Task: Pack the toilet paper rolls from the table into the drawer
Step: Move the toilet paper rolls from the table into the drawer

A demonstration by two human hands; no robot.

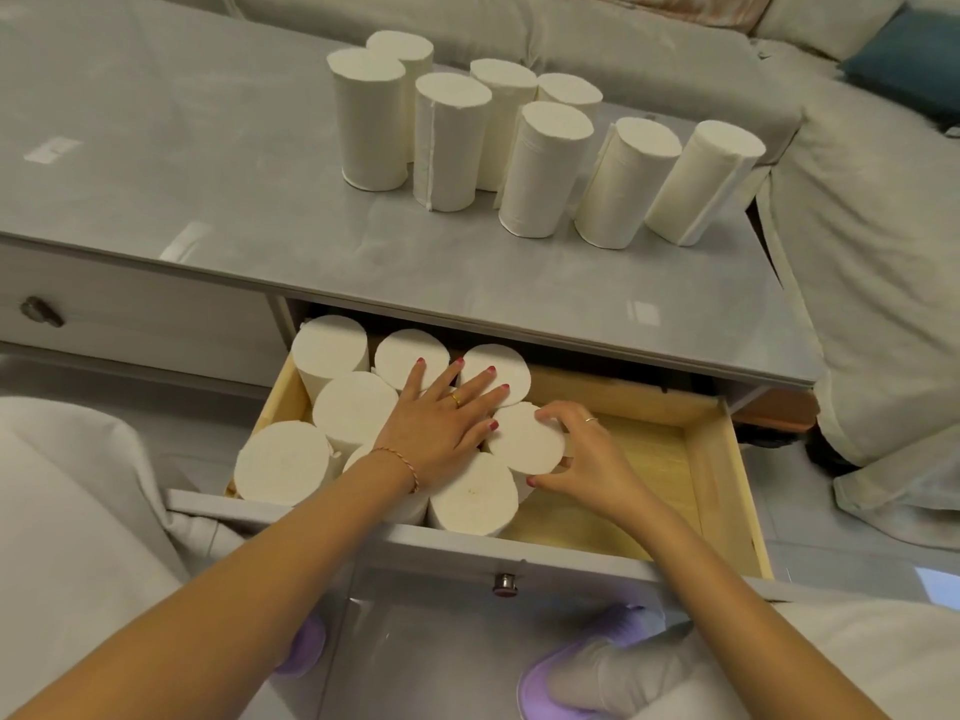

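Toilet paper rolls sit in two groups, one on a table and one in its open drawer. Beyond the table, the largest thing in view is a pale grey sofa (857,210), running along the far edge and down the right side, with a teal cushion (909,59) at its upper right. The grey table (208,163) fills the upper middle. On its far right part stand eight upright rolls (545,137), clustered close, some touching.

Below the tabletop, the wooden drawer (722,480) is pulled out toward the viewer, with a round metal knob (504,583) on its grey front. To its left is a closed drawer front with a dark knob (41,310). The open drawer's left half is packed with upright rolls, ends facing up, pressed together in rows; its right half shows bare wood.

The left hand (441,423) lies flat on top of the packed rolls, fingers straight and spread wide, with a gold ring and a thin red bracelet at the wrist. The right hand (587,454) curls its fingers and thumb around the rightmost roll (524,439), gripping its side at the edge of the packed group. That roll stands upright, touching its neighbours.

At the bottom, lilac slippers (571,678) show on the floor beneath the drawer.
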